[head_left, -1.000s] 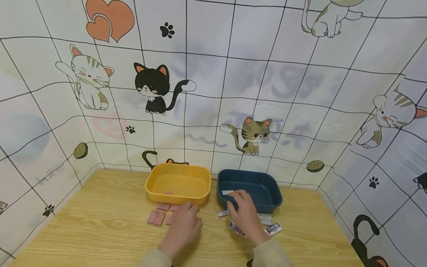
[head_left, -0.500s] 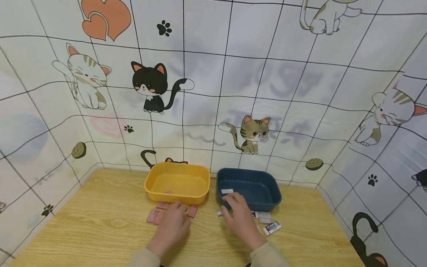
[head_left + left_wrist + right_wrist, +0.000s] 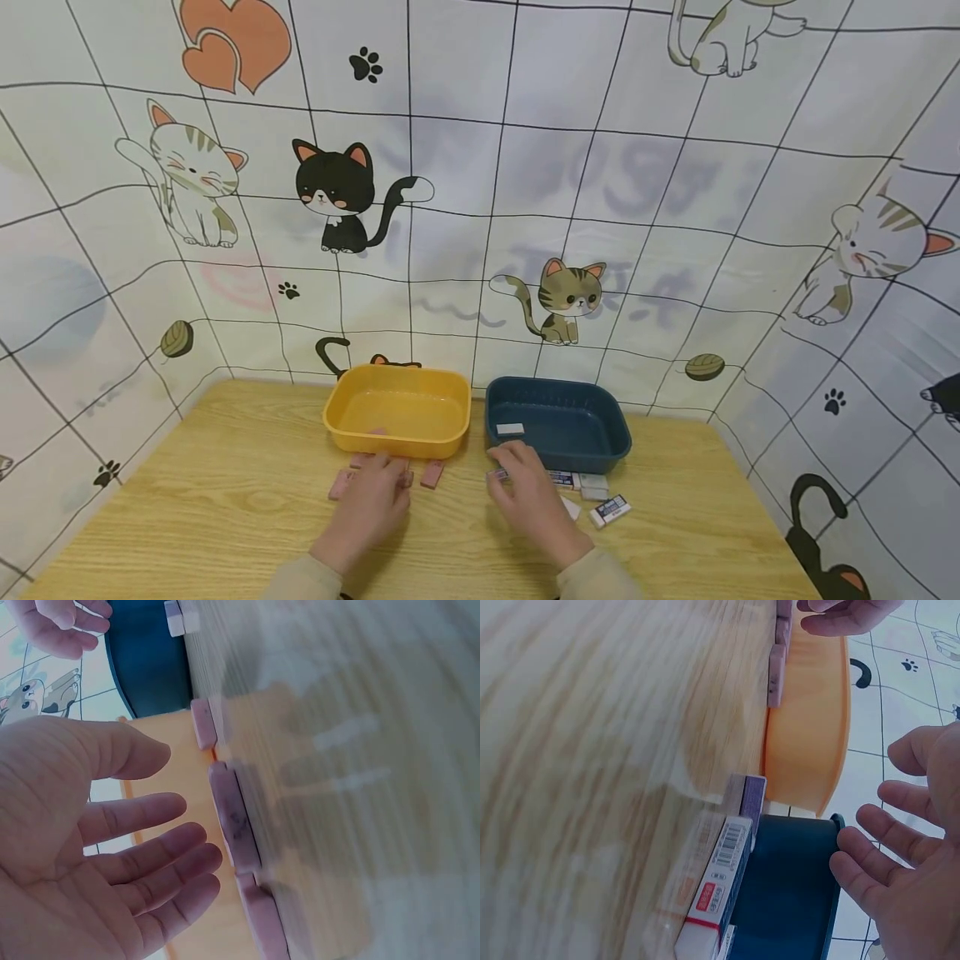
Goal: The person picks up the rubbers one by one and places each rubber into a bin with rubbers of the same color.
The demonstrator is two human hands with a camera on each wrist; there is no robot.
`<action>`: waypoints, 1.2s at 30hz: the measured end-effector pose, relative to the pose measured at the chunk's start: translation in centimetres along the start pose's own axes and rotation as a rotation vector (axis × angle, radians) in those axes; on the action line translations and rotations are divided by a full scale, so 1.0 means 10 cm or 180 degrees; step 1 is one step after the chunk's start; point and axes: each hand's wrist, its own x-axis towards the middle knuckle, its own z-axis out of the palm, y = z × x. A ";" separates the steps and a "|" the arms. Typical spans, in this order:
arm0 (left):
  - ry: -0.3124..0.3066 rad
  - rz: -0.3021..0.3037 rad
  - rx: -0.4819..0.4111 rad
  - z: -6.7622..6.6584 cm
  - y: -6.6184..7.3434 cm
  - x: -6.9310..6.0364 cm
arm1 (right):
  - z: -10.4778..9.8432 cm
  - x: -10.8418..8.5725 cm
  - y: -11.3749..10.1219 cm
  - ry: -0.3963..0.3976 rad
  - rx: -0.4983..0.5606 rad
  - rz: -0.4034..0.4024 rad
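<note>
My left hand (image 3: 372,500) hovers over several pink erasers (image 3: 432,474) lying in front of the yellow basket (image 3: 397,446). In the left wrist view its fingers (image 3: 161,844) are loosely bent with nothing between them, apart from the pink eraser (image 3: 234,817) beside them. Over several white erasers (image 3: 611,511), before the dark blue basket (image 3: 592,461), is my right hand (image 3: 532,500). The right wrist view shows its fingers (image 3: 892,825) spread and holding nothing; a paper-sleeved eraser (image 3: 718,881) lies below. Both hands hide some erasers in the head view.
One white eraser (image 3: 510,429) lies inside the blue basket, and a pink piece (image 3: 378,432) inside the yellow one. Both baskets stand side by side at the back of the wooden table (image 3: 225,500), against a cat-patterned sheet (image 3: 450,183).
My left hand has moved left over the pink erasers, uncovering one on the right. My right hand has shifted slightly left and nearer, uncovering sleeved erasers by the blue basket.
</note>
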 end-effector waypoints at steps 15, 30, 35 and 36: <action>-0.0008 0.0310 0.0534 -0.06 -0.14 -0.04 | 0.04 -0.04 -0.12 -0.0389 0.0040 -0.0120; -0.0456 0.0326 0.0385 -0.14 -0.18 -0.03 | 0.13 -0.06 -0.17 -0.0609 0.0124 -0.0124; -0.0494 0.0467 0.0437 -0.13 -0.20 -0.02 | 0.15 -0.05 -0.19 -0.0711 0.0112 -0.0132; -0.0503 0.0485 0.0448 -0.13 -0.21 -0.02 | 0.16 -0.05 -0.20 -0.0721 0.0112 -0.0139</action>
